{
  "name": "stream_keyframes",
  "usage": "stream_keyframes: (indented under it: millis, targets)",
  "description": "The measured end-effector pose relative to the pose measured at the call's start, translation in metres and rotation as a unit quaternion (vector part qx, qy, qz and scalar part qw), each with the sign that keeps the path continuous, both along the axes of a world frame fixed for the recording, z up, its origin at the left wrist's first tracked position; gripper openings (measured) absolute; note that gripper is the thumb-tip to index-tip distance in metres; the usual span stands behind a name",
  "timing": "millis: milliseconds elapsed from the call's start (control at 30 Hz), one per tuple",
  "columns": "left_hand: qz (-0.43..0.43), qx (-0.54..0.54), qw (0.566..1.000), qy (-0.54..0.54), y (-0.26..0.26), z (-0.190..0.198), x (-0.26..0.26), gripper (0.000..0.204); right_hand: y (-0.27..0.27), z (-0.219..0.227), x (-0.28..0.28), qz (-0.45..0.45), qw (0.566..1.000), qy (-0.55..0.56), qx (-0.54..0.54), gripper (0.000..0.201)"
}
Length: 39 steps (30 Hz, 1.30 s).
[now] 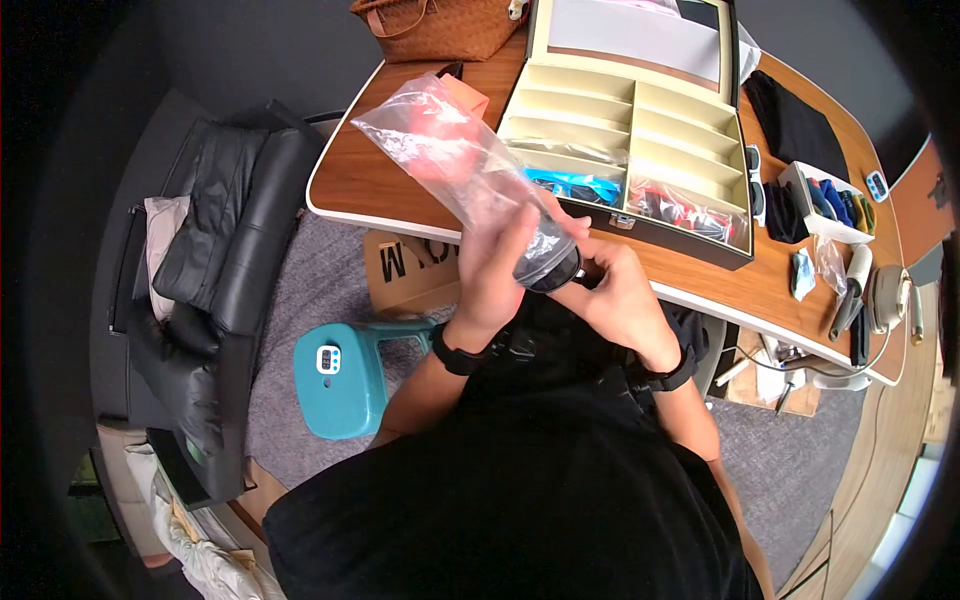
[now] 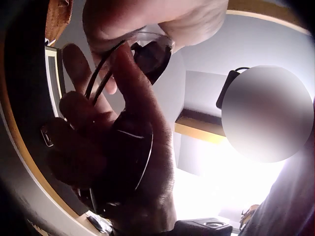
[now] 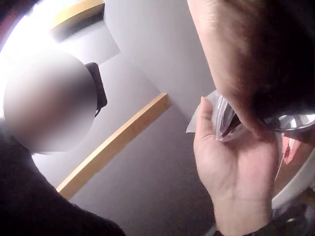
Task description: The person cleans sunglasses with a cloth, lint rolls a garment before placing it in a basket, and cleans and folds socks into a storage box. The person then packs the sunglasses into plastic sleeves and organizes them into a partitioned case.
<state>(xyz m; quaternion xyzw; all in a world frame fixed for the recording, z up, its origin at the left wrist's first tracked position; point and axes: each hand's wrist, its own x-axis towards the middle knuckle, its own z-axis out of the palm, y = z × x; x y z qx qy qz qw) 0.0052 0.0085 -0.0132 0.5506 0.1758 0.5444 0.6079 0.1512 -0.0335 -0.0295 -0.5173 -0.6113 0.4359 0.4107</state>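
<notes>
Held up in front of the torso is a long clear plastic bag (image 1: 430, 140), with a pair of dark sunglasses (image 1: 553, 268) at its near end. My left hand (image 1: 492, 258) holds the bag and glasses between thumb and fingers. From the other side, my right hand (image 1: 622, 298) pinches the glasses' edge. One dark lens (image 2: 125, 157) lies against the left palm in the left wrist view; thin temples run up toward the right fingers. The right wrist view shows crinkled bag plastic (image 3: 221, 120) by the left thumb. A salmon-pink item (image 1: 465, 97) shows behind the bag.
On the table (image 1: 345, 165) stands an open compartment case (image 1: 690, 160) holding bagged glasses. A woven basket (image 1: 450, 30) is behind; a white box of rolled cloths (image 1: 840, 200) is at right. Below are a teal stool (image 1: 340, 395), cardboard box (image 1: 405, 285) and black sofa (image 1: 235, 220).
</notes>
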Motion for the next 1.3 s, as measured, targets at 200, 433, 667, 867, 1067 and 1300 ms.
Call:
stream_keyframes:
  millis: [200, 433, 667, 867, 1067, 1300]
  targets:
    - [0.041, -0.027, 0.999, -0.014, -0.002, -0.006, 0.003, 0.018, -0.003, 0.009, -0.01, 0.014, 0.983, 0.138, 0.121, 0.062]
    - [0.028, -0.177, 0.968, -0.176, -0.006, 0.01, 0.003, 0.022, -0.001, 0.01, -0.009, -0.094, 0.921, 0.155, 0.346, 0.046]
    - [-0.121, -0.162, 0.97, -0.138, -0.03, -0.005, 0.034, 0.013, 0.001, 0.015, 0.004, -0.214, 0.865, -0.068, 0.448, 0.032]
    - [-0.107, -0.199, 0.96, -0.166, -0.013, 0.002, 0.014, 0.021, -0.002, 0.029, 0.019, -0.072, 0.888, -0.072, 0.448, 0.059]
    - [-0.202, -0.194, 0.949, -0.143, -0.019, -0.007, 0.026, 0.028, 0.003, 0.021, 0.017, -0.075, 0.904, -0.089, 0.411, 0.046]
    - [-0.187, -0.176, 0.966, -0.014, -0.017, 0.001, 0.015, 0.028, -0.003, 0.03, 0.034, -0.048, 0.91, -0.076, 0.405, 0.049]
